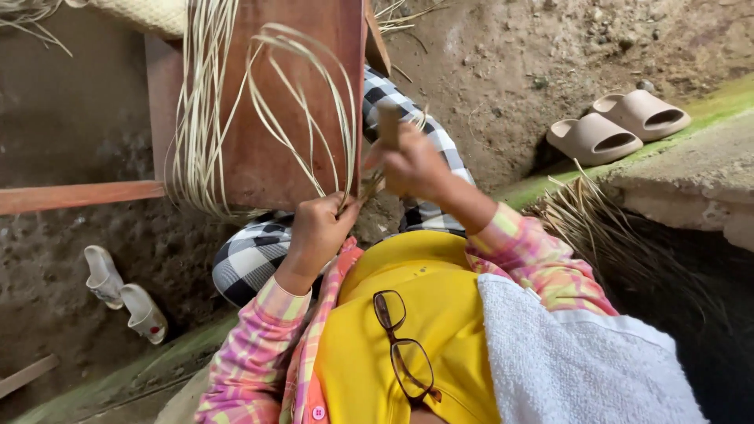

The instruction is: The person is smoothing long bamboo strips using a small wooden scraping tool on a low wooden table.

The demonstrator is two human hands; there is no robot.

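Our left hand [318, 228] pinches the gathered ends of the pale reed strips [302, 102], which loop up over the reddish wooden board [259, 157]. Our right hand [412, 161] is closed tight around a wooden-handled tool [388, 122] just beside them.

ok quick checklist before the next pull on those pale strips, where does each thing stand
1. Left hand pinching the strip ends: ok, fingers closed on them.
2. Right hand gripping the wooden-handled tool: ok, fist closed around the handle.
3. Tool's working end against the strips: cannot tell, hidden behind the hands.
4. Pale strips free of tangles: not ok, they loop and cross over the wooden board.
5. Board steady: cannot tell, its support is out of view.
6. Glasses secure: ok, hooked on the yellow shirt's neckline.
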